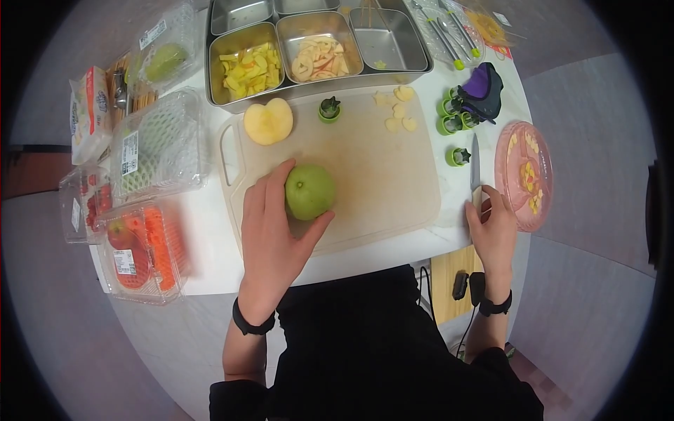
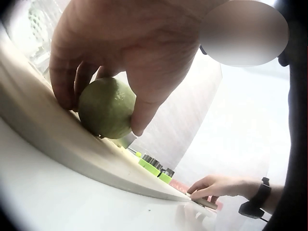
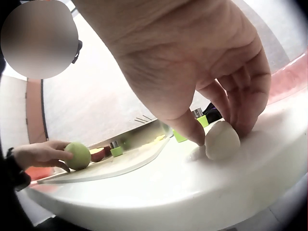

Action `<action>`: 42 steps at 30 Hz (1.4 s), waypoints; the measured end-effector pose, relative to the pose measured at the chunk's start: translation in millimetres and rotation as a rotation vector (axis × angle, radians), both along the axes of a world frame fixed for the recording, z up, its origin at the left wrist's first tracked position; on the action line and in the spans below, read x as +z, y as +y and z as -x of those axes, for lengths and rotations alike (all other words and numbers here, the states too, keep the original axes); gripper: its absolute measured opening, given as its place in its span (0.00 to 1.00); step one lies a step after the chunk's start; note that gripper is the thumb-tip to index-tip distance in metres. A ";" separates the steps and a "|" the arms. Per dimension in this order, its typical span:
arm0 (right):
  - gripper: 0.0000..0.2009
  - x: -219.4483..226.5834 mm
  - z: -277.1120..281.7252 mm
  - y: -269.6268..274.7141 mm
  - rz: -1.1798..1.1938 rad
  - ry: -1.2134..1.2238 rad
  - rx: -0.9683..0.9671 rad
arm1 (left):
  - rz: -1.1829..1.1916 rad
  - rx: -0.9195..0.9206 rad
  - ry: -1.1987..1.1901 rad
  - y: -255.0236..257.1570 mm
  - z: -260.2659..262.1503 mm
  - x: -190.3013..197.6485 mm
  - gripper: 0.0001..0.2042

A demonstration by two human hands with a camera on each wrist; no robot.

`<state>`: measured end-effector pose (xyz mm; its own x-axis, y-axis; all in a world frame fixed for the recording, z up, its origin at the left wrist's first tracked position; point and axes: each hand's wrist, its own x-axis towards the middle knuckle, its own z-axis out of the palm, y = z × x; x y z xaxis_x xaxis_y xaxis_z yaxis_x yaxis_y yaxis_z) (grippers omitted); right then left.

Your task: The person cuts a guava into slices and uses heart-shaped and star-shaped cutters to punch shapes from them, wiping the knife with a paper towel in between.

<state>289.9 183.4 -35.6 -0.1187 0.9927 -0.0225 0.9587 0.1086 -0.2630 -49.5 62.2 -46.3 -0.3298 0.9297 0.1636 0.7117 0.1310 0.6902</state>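
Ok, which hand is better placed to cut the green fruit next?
Right hand, most likely: it holds the knife by the handle. The left hand grips the green fruit on the board, so it looks better suited to steadying.

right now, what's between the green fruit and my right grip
From the green fruit to the right grip: bare cutting board, then white tabletop, in the head view.
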 end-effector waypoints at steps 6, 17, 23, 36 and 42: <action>0.22 -1.1 -1.4 2.1 0.030 0.016 -0.025 | 0.022 -0.002 -0.008 -0.1 1.0 1.3 0.40; 0.12 31.7 9.1 -23.6 -0.199 0.372 -0.083 | -0.029 -0.003 -0.147 -1.2 2.0 3.3 0.38; 0.21 68.7 76.4 -52.4 0.181 0.370 0.239 | 0.030 0.003 -0.255 -2.7 -14.8 0.6 0.33; 0.23 57.0 128.9 -64.9 0.163 0.225 0.594 | -0.152 0.007 -0.293 -10.3 -24.3 -9.3 0.26; 0.23 61.1 127.9 -63.9 0.157 0.199 0.597 | -0.191 -0.003 -0.258 -9.9 -29.8 -12.4 0.25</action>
